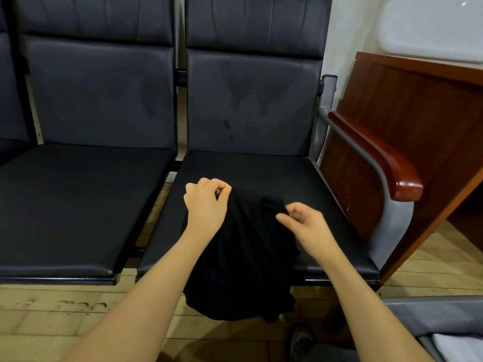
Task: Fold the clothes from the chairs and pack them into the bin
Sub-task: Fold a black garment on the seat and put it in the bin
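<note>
A row of dark padded chairs fills the view: the left chair (86, 205) has a bare seat, and the right chair (261, 173) carries the garment (243, 257). To the right of the chairs stands a reddish-brown wooden desk (418, 105), just beside the chair's metal side frame, which is topped by a glossy wooden armrest (386, 163). The floor (52, 317) is pale tile. At the lower right corner a grey bin (431, 304) shows only its rim, with something pale inside. The garment is black and bunched; it lies on the front half of the right chair's seat and hangs over the front edge toward the floor. The 2 bare forearms reach in from below. The left hand (206, 202) has its grip closed, thumb and fingers pinching the garment's upper left edge. The right hand (305, 220) pinches the upper right corner of the cloth between thumb and forefinger, the other fingers loosely curled. A dark shoe (300, 340) shows at the bottom edge.
</note>
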